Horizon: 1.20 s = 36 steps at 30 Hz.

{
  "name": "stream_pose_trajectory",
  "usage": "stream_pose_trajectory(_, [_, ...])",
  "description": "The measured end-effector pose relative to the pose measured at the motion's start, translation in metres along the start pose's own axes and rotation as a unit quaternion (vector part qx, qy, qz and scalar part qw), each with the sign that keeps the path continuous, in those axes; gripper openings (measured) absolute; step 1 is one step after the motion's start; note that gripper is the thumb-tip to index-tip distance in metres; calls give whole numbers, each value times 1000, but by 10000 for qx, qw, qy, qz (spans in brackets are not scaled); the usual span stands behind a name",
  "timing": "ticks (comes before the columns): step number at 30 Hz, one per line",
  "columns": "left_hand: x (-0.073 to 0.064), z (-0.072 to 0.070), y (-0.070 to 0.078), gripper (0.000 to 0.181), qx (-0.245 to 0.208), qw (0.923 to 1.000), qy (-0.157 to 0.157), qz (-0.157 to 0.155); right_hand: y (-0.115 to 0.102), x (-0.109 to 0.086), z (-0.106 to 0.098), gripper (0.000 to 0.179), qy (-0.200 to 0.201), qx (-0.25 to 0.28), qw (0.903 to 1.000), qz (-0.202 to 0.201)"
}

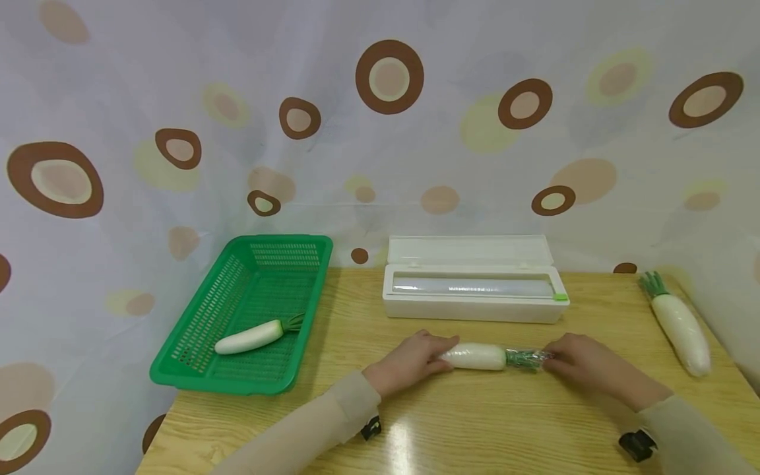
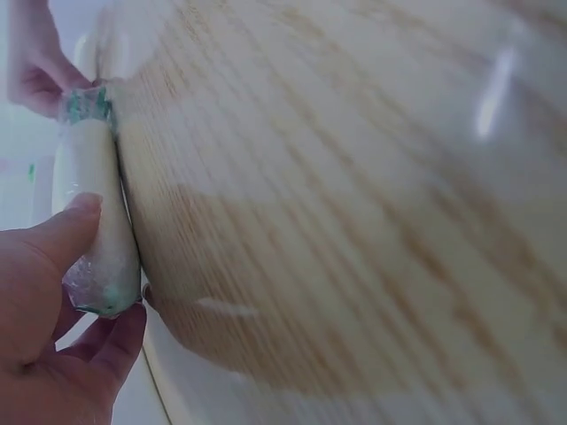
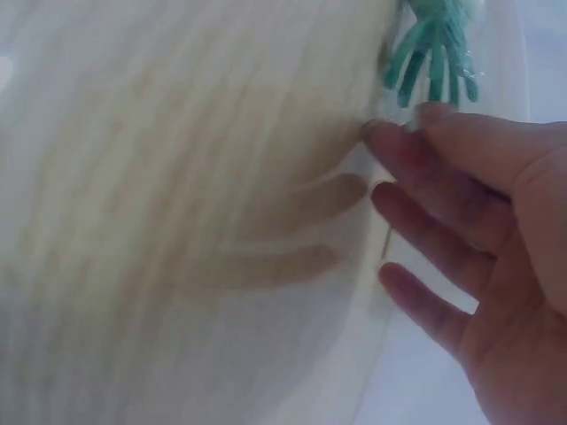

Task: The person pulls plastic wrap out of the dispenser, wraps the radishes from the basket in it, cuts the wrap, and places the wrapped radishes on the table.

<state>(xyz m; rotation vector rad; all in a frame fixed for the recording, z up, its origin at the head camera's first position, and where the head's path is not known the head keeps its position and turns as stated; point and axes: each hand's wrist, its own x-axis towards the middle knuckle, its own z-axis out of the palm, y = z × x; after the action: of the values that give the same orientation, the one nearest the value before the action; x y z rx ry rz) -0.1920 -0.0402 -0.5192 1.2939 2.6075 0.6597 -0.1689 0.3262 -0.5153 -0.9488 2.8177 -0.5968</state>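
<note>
A white radish (image 1: 477, 357) with green stalks lies crosswise on the table, wrapped in clear cling film. My left hand (image 1: 412, 361) grips its root end, thumb on top and fingers around the far end, as the left wrist view shows. At the stalk end, the thumb and index finger of my right hand (image 1: 584, 365) pinch the loose tail of cling film (image 1: 539, 357). The other right fingers are spread apart, seen in the right wrist view just beyond the green stalks (image 3: 434, 53).
Behind the hands stands a white cling film box (image 1: 475, 310), lid up, with a film roll (image 1: 475, 286) inside. A green basket (image 1: 237, 382) at left holds another radish (image 1: 249, 338). A third radish (image 1: 681, 333) lies near the table's right edge. A patterned curtain (image 1: 380, 152) hangs behind.
</note>
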Motion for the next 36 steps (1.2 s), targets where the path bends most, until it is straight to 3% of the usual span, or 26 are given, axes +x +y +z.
stream_pose_trajectory(2, [-1,0,0,58,-28,10000,10,-24,1,0,2,6,73,140,9997,-196])
stream_pose_trajectory(7, [-1,0,0,58,-9,10000,33,10,-1,1,6,17,449,-80,9966,-687])
stream_pose_trajectory(10, [0,0,-1,58,-5,10000,45,5,-7,-2,2,12,525,-280,9976,-344])
stream_pose_trajectory(14, [-1,0,-1,59,9,10000,54,-35,-10,-7,-3,20,390,-93,9986,350])
stream_pose_trajectory(16, [-1,1,-1,59,39,10000,69,-31,-8,-7,-1,18,402,56,9987,313])
stream_pose_trajectory(20, [0,3,-2,58,48,9999,101,-59,-5,-6,5,15,657,142,9974,-256])
stream_pose_trajectory(23, [0,3,-2,58,-29,9998,141,-134,-4,-6,8,14,779,207,9958,-442])
stream_pose_trajectory(30, [1,2,1,56,-424,9983,187,-367,-7,-6,9,11,654,580,9960,-202])
stream_pose_trajectory(36, [2,3,3,54,-472,9969,224,-589,-10,-7,8,5,414,1036,9936,157])
